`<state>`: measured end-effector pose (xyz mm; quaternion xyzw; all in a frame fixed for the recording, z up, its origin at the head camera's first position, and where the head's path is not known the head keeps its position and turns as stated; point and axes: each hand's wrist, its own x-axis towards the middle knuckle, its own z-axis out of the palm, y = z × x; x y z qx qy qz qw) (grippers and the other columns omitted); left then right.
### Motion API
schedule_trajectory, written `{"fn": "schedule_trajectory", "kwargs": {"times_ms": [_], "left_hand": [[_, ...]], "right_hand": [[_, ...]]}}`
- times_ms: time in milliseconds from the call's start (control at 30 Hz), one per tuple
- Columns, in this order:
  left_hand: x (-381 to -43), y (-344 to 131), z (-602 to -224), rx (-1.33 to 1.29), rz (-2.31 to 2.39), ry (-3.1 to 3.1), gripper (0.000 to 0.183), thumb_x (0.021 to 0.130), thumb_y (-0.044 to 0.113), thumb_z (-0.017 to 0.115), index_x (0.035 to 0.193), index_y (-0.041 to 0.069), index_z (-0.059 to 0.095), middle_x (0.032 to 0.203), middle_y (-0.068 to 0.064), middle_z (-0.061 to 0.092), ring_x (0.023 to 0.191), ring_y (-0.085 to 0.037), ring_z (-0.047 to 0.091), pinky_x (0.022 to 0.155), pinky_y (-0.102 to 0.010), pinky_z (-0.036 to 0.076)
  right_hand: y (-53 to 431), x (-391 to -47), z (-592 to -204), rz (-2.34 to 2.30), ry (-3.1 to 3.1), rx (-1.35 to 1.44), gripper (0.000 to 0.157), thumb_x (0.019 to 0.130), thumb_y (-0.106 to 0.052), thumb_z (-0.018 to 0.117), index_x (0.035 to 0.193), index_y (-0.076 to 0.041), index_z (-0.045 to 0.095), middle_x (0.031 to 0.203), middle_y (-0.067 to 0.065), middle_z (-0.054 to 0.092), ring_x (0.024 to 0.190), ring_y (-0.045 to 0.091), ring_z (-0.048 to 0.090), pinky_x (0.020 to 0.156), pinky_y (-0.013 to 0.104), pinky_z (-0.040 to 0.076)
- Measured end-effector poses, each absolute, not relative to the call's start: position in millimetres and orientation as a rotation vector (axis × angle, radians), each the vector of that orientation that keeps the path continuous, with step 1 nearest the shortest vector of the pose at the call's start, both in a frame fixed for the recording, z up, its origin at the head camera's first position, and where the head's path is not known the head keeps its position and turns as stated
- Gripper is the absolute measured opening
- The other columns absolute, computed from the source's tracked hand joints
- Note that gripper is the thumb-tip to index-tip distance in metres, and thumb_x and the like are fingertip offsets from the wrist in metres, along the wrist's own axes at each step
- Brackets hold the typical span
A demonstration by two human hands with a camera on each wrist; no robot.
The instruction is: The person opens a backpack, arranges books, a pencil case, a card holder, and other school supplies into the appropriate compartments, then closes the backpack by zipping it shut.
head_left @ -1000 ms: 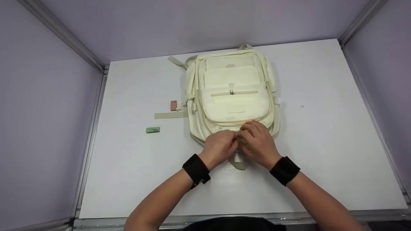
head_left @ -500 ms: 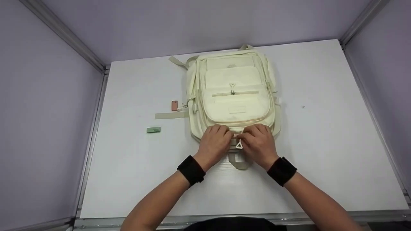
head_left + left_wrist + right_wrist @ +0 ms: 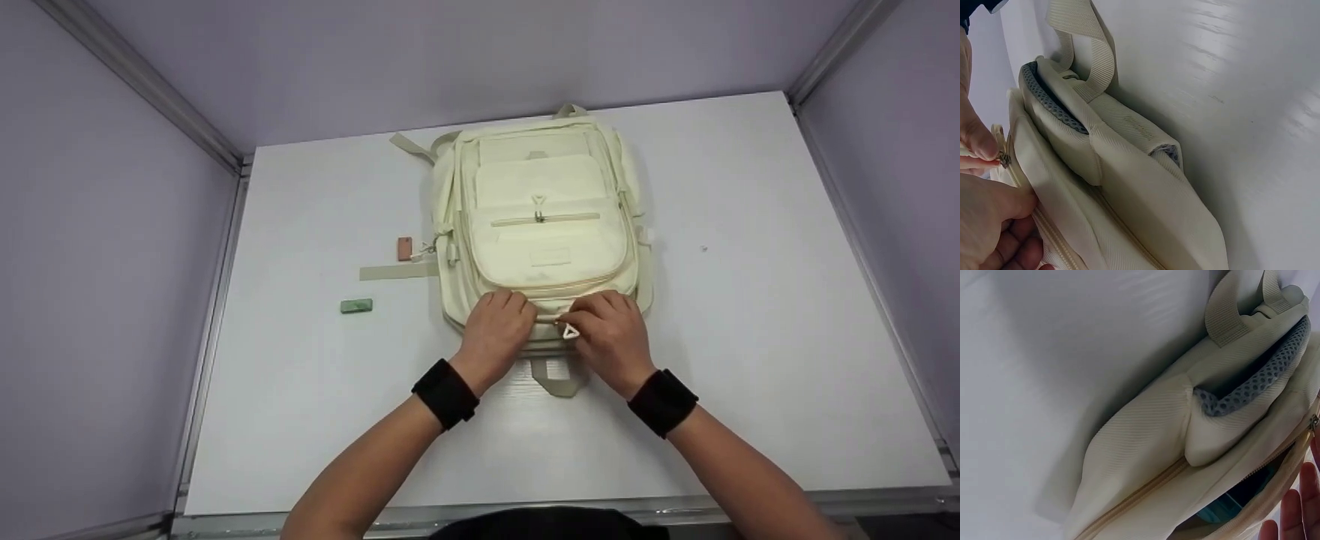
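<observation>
A cream backpack point(image 3: 551, 255) lies front side up, with its top handle point(image 3: 556, 384) toward the person. My left hand point(image 3: 496, 326) grips the fabric beside the zipper at the near end, its fingers curled in the left wrist view. Just to the right, my right hand point(image 3: 613, 337) pinches the zipper slider point(image 3: 1004, 159) between thumb and finger. A white triangular zipper pull point(image 3: 571, 331) hangs by the right fingers. On the right hand's side the compartment gapes, and something teal point(image 3: 1224, 509) shows inside; its kind is unclear.
Left of the backpack lie a small green block point(image 3: 356, 306) and a reddish block point(image 3: 405, 249). A strap point(image 3: 397, 273) extends leftward on the white table point(image 3: 300, 420). A tiny white scrap point(image 3: 703, 248) lies right. Purple-grey panels enclose three sides.
My hands were close together at the zipper. The left hand has shifted left and the right has edged right with the slider. The triangular pull, hidden at first, now shows.
</observation>
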<state>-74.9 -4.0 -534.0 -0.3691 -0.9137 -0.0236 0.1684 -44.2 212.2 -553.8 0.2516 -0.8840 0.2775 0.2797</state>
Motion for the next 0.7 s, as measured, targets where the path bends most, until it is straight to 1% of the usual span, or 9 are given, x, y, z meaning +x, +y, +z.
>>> {"fn": "schedule_trajectory", "kwargs": {"times_ms": [100, 233, 333, 500, 600, 700], "left_hand": [[-74.5, -4.4, -532.7, -1.056, -0.086, -2.613, 0.005, 0.092, 0.009, 0.065, 0.09, 0.012, 0.062, 0.091, -0.003, 0.058, 0.091, -0.022, 0.058, 0.076, -0.033, 0.047], [-74.8, -5.2, -533.1, -1.066, -0.111, -2.6, 0.008, 0.091, 0.006, 0.067, 0.089, 0.012, 0.061, 0.09, -0.003, 0.057, 0.09, -0.022, 0.058, 0.075, -0.033, 0.047], [-75.0, -6.0, -532.9, -1.069, -0.119, -2.583, 0.01, 0.09, 0.004, 0.068, 0.088, 0.012, 0.062, 0.088, -0.004, 0.058, 0.088, -0.022, 0.058, 0.074, -0.032, 0.046], [-75.7, -6.2, -532.7, -1.075, -0.118, -2.581, 0.011, 0.091, 0.003, 0.069, 0.088, 0.011, 0.062, 0.088, -0.004, 0.058, 0.088, -0.021, 0.059, 0.073, -0.032, 0.047], [-75.8, -5.7, -532.0, -1.079, -0.117, -2.588, 0.011, 0.091, 0.003, 0.069, 0.088, 0.012, 0.063, 0.088, -0.003, 0.058, 0.087, -0.021, 0.058, 0.073, -0.032, 0.046], [-75.8, -4.8, -530.4, -1.088, -0.106, -2.603, 0.011, 0.09, 0.003, 0.07, 0.088, 0.012, 0.063, 0.087, -0.003, 0.058, 0.087, -0.021, 0.058, 0.073, -0.032, 0.046]], "right_hand": [[219.8, -41.6, -555.1, 0.74, -2.388, 0.634, 0.027, 0.072, 0.01, 0.077, 0.09, -0.01, 0.08, 0.095, 0.003, 0.068, 0.092, 0.028, 0.062, 0.076, 0.047, 0.046], [234.4, -38.7, -558.1, 0.762, -2.412, 0.56, 0.024, 0.076, 0.009, 0.079, 0.091, -0.009, 0.079, 0.096, 0.004, 0.069, 0.094, 0.028, 0.063, 0.076, 0.046, 0.048], [246.4, -38.0, -559.5, 0.785, -2.432, 0.514, 0.018, 0.08, 0.006, 0.08, 0.092, -0.007, 0.077, 0.099, 0.007, 0.069, 0.096, 0.03, 0.063, 0.079, 0.045, 0.049], [261.6, -39.7, -561.0, 0.789, -2.441, 0.435, 0.015, 0.082, 0.003, 0.082, 0.092, -0.004, 0.074, 0.105, 0.012, 0.069, 0.102, 0.034, 0.063, 0.086, 0.046, 0.05], [265.8, -40.8, -562.0, 0.781, -2.449, 0.41, 0.012, 0.085, -0.003, 0.083, 0.092, -0.003, 0.073, 0.109, 0.012, 0.069, 0.105, 0.033, 0.064, 0.09, 0.044, 0.05], [267.6, -40.9, -563.2, 0.768, -2.46, 0.42, 0.012, 0.087, -0.006, 0.082, 0.093, -0.002, 0.072, 0.113, 0.013, 0.069, 0.108, 0.032, 0.064, 0.093, 0.043, 0.05]]}}
